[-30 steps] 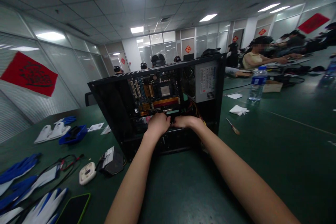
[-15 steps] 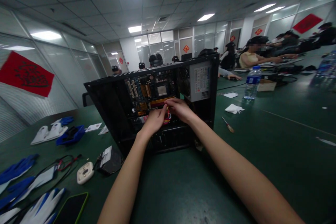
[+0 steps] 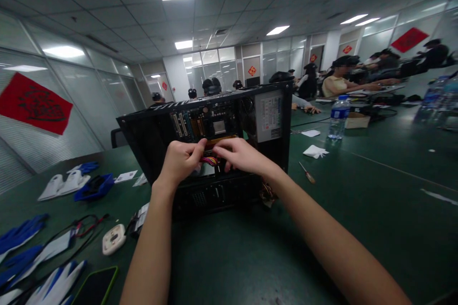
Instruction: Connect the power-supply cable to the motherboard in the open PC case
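An open black computer case stands on the green table in front of me, its inside facing me. In it are a motherboard and a silver power supply with a fan. A bundle of coloured power cables runs between my hands, low in the case. My left hand is closed on the bundle's left part, thumb on top. Curled fingers of my right hand grip its right end; their tips are partly hidden. More loose wires hang at the case's lower right.
On the left lie blue-and-white gloves, a phone, a white round-cornered device and a blue tray. To the right are a screwdriver, crumpled tissue and a water bottle. Other people sit farther back.
My left hand has moved left and up, away from the right one. The cable bundle now shows stretched between them. The case has shifted slightly in view.
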Demonstrator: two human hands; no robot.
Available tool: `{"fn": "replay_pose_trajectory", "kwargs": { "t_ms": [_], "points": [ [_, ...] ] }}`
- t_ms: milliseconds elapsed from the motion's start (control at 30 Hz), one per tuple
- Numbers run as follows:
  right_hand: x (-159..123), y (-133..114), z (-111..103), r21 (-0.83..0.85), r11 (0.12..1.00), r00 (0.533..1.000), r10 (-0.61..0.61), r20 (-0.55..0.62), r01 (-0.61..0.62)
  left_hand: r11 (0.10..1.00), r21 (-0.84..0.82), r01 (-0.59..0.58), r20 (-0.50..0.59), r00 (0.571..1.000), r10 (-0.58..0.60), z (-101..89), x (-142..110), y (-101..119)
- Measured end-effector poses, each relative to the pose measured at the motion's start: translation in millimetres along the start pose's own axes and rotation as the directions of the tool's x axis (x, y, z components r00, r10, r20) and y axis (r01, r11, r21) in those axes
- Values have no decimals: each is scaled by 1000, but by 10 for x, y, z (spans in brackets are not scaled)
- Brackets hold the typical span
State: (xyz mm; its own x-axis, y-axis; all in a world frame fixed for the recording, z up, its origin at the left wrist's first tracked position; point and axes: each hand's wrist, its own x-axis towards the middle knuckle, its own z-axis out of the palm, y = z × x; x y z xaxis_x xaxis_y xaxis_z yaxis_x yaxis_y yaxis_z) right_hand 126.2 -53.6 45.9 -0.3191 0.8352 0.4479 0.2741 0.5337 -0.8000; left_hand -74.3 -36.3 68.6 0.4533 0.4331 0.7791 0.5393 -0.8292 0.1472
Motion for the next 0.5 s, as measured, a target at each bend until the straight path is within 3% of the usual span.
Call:
{"fn": "replay_pose_trajectory", "kwargs": {
  "t_ms": [67,133,300,400,500],
  "points": [
    [-96,-145,38,-169,977,991,-127,43,133,999,27,-44,-9,999,44,-22,6,18],
    [-172,-279,78,-227,948,973,-202,113,223,996,36,-78,-5,997,78,-20,14,60],
    [-273,-462,73,-370,908,978,-150,144,194,991,27,-131,-4,991,131,-21,44,237],
    [-327,-528,-53,-347,928,989,-101,109,133,997,-42,-58,1,998,59,-73,71,333],
    [-401,-611,-237,-266,961,995,-51,90,73,960,-240,143,59,989,-132,-139,88,377]
  ]
}}
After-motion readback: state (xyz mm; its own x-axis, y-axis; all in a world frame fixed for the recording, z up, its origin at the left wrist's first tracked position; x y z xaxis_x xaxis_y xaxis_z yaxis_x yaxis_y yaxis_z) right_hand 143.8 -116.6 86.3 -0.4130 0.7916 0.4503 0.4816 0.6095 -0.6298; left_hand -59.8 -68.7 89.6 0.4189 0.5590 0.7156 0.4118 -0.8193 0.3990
